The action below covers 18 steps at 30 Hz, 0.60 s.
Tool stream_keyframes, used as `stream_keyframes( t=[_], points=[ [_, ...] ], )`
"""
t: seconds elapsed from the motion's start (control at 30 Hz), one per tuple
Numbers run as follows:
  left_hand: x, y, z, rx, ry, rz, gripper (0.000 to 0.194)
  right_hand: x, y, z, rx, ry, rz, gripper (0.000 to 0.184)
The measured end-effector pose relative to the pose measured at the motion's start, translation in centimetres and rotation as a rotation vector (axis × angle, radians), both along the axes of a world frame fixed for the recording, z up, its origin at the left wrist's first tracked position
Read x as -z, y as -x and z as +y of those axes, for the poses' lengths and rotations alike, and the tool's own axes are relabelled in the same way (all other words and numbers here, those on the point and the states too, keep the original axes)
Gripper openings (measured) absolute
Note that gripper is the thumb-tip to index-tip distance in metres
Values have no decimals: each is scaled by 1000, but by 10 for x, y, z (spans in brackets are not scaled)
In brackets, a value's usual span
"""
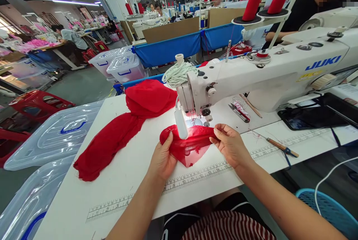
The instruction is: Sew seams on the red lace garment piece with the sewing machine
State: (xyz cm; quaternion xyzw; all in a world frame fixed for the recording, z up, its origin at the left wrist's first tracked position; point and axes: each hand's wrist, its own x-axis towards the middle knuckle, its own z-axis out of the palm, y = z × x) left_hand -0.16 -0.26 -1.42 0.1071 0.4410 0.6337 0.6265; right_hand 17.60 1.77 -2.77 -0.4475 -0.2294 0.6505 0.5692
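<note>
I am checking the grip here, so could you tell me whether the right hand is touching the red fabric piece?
Touching: the head view shows the right hand pinching the edge of the red fabric piece.

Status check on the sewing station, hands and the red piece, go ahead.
Left hand and right hand both pinching the red fabric piece, spread flat under the sewing machine head. Red fabric pile lies left, apart. Snips behind right hand.

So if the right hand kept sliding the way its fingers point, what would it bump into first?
The right hand points left along the red fabric piece, so probably the white lamp under the sewing machine; depth is unclear.
</note>
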Motion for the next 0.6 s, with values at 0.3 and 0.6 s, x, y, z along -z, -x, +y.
stream_keyframes(
  t=[0.3, 0.6],
  points=[
    [0, -2, -7, 162, -4, -12, 17, -4, -16, 4, 49, 125, -38, 32],
    [1, -2, -7, 169, 5, -48, 13, -4, -17, 1, 35, 46, -128, 30]
  ],
)
